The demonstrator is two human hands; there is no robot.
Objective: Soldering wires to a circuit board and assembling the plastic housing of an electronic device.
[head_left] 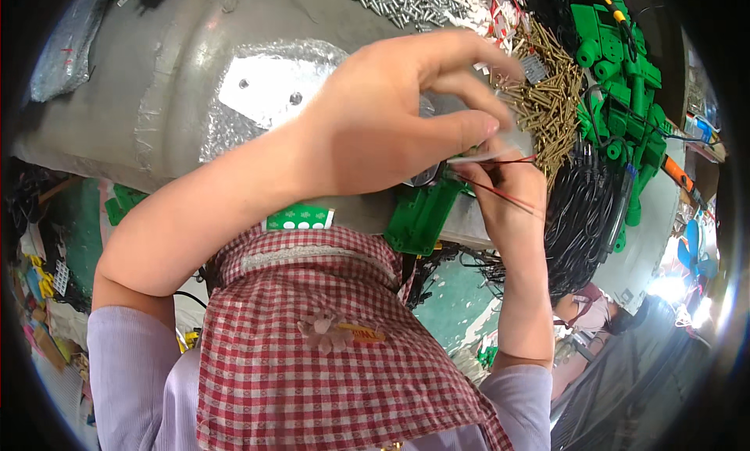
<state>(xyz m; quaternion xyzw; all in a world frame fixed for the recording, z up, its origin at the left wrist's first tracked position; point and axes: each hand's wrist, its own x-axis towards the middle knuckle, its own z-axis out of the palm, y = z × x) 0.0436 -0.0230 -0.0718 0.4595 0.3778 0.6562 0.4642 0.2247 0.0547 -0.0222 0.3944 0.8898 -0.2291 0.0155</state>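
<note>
While the left hand (pixel 391 127) arches over the middle of the view, its fingers (pixel 461 131) are curled together and pinch a small grey part that they mostly hide; the right hand (pixel 508 189) rises from below just beside it, its fingers closed on thin red and black wires (pixel 508 195) that run off to the right; under both hands a green plastic piece (pixel 422 217) lies at the near edge of the grey surface (pixel 195 76); a heap of brass screws (pixel 547 92) lies just right of the hands, a heap of silver screws (pixel 406 0) at the far edge, a stack of green plastic parts (pixel 625 76) further right, and a bundle of black wires (pixel 586 209) below them; a red checked apron (pixel 328 357) fills the lower view.
</note>
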